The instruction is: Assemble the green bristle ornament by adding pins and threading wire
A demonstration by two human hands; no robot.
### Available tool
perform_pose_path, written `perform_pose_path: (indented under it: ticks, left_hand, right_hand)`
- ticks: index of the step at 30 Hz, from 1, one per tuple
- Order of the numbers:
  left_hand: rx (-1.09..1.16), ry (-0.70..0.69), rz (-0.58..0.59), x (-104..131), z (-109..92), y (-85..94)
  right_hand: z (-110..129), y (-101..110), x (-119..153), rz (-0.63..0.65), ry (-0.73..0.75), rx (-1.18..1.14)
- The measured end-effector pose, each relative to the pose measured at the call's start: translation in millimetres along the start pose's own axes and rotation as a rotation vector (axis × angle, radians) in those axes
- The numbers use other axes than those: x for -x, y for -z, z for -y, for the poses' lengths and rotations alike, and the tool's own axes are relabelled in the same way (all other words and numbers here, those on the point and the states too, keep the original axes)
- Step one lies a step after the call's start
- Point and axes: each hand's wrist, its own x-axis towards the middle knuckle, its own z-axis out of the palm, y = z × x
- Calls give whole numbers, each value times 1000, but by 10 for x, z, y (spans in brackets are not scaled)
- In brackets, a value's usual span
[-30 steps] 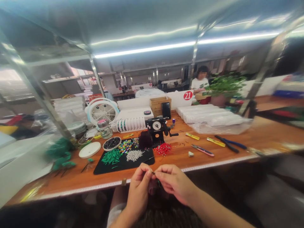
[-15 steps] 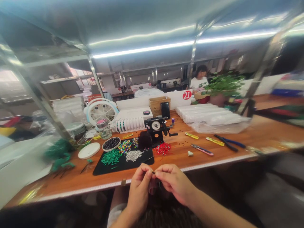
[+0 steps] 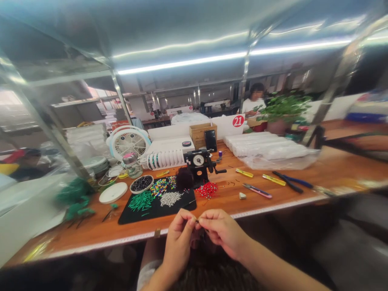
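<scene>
My left hand (image 3: 181,231) and my right hand (image 3: 220,229) meet fingertip to fingertip just in front of the table edge. Both are closed in a pinch on a tiny dark piece (image 3: 197,221), too small to name. Beyond them lies a black mat (image 3: 127,216) bearing green tubes (image 3: 141,201), silvery beads (image 3: 170,198) and multicoloured beads (image 3: 159,187). A white dish (image 3: 133,190) of black beads (image 3: 142,183) stands at its back left corner. Red pieces (image 3: 207,190) are heaped on the wood right of the mat.
Behind the mat stands a black hand-cranked device (image 3: 199,161) with white rings. A fan (image 3: 129,143) and glass jar (image 3: 132,167) are left of it. Right lie a craft knife (image 3: 257,190), yellow-handled tools (image 3: 274,180) and pliers (image 3: 292,182). A person (image 3: 253,104) sits far back.
My hands stay in nearly the same place, with only slight finger movement at the tiny dark piece. The view has shifted very slightly. Nothing on the table has visibly moved.
</scene>
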Motion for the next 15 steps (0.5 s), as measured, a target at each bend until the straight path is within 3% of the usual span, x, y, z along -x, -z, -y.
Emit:
perform_pose_path:
  ticks: [15]
  left_hand:
    - [196,70,-37,-9,50,10]
  right_hand:
    - [8,-32,25,31,10,-49]
